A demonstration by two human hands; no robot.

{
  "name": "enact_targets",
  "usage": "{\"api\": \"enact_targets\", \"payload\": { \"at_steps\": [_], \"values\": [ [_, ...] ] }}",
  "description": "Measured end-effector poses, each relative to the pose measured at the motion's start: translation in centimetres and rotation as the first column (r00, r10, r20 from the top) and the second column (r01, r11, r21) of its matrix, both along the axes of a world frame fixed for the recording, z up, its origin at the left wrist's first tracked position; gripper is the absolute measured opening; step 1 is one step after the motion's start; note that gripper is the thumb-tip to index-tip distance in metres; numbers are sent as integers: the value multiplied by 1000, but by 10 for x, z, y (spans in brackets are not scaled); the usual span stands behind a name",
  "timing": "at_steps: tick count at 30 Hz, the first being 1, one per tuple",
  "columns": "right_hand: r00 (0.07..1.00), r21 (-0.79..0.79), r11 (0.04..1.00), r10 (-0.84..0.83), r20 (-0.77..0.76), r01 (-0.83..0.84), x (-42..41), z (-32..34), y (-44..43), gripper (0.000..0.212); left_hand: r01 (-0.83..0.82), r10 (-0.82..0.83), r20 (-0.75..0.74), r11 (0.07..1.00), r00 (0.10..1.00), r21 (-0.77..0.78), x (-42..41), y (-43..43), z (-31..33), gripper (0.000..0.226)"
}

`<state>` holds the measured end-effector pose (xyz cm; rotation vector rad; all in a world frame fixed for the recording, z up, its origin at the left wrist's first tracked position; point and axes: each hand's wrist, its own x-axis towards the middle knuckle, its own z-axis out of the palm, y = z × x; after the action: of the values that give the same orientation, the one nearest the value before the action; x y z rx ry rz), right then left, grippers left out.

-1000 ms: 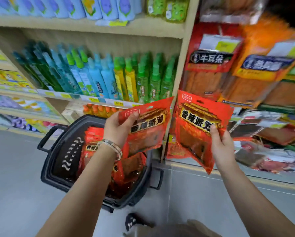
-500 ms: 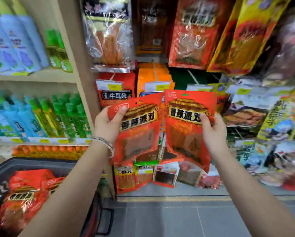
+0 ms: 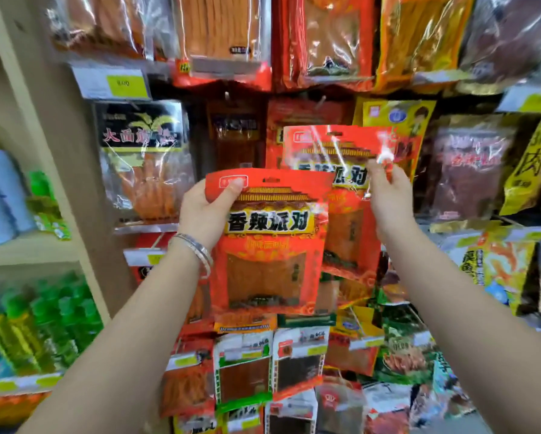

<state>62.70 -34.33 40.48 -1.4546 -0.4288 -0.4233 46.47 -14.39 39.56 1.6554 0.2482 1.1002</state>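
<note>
My left hand (image 3: 205,211) grips a red snack packet (image 3: 269,245) by its upper left corner, thumb on the front. It hangs upright in the middle of the view. My right hand (image 3: 388,198) pinches a second, matching red packet (image 3: 338,158) at its right edge and holds it higher, up against the hanging display. The front packet overlaps the lower left part of the second one. A silver bracelet (image 3: 197,249) sits on my left wrist.
A rack of hanging snack bags fills the view: a black-topped bag (image 3: 144,158) at left, a yellow bag (image 3: 397,120) behind my right hand, small packets (image 3: 244,368) below. A wooden shelf post (image 3: 53,151) and green bottles (image 3: 43,324) stand at left.
The view has swung up and right from the basket to the snack rack. Both hands have risen with their packets, and the right one now holds its packet higher, near the hooks.
</note>
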Motion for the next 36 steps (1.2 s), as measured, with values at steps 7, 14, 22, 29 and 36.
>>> {"api": "enact_targets", "payload": {
  "at_steps": [7, 14, 22, 29, 36],
  "values": [
    [995, 89, 992, 95, -31, -92, 40, 48, 31, 15, 95, -92, 94, 995, 991, -31, 54, 19, 30, 17],
    [985, 36, 989, 145, -98, -142, 68, 61, 41, 17, 126, -124, 107, 992, 987, -11, 86, 34, 35, 15],
    [985, -2, 991, 133, -109, -134, 80, 61, 41, 7, 140, -137, 100, 990, 986, -21, 99, 34, 36, 6],
    [999, -67, 998, -13, 33, 15, 93, 45, 42, 39, 136, -130, 100, 989, 986, -54, 106, 24, 37, 8],
    [991, 21, 997, 73, 109, -76, 84, 27, 30, 20, 126, -121, 84, 990, 989, -59, 118, 2, 41, 6]
  ]
}}
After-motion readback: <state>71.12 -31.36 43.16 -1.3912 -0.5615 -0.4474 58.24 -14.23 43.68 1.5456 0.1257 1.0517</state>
